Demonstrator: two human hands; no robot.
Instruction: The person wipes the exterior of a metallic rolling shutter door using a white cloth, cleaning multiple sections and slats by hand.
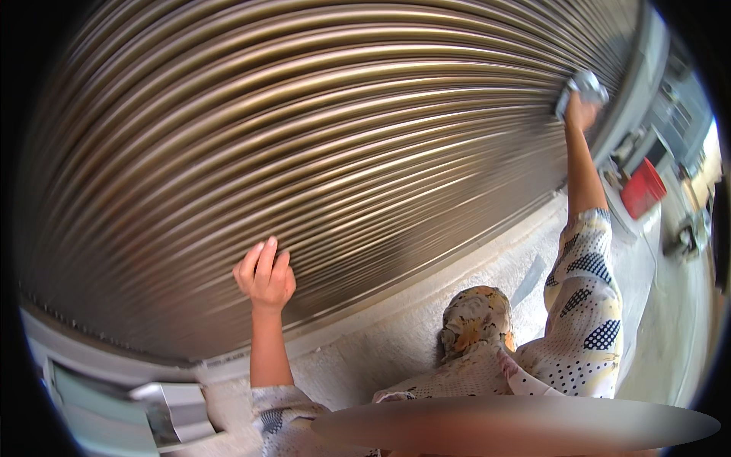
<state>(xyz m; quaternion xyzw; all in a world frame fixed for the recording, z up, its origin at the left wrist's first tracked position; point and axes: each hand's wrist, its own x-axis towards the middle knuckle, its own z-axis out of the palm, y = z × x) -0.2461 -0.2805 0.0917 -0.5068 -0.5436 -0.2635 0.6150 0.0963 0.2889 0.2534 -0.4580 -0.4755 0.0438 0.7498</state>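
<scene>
A large ribbed metal roller shutter (343, 152) fills most of the head view, its slats curving across it. At its right end my right hand (582, 114) is closed on a pale grey-white cloth (585, 84), which lies against the slats. My right arm is stretched far out. Lower and to the left, my left hand (266, 278) is raised in front of the slats with its fingers apart and slightly bent, holding nothing. Whether its fingertips touch the metal I cannot tell.
A pale ledge (396, 320) runs along the shutter's bottom. To the right stand a red bucket (643, 189) and a blurred clutter of items (691, 232) on the floor. A grey-white box-like object (175, 411) sits at the lower left. A pale frame (636, 84) borders the shutter's right side.
</scene>
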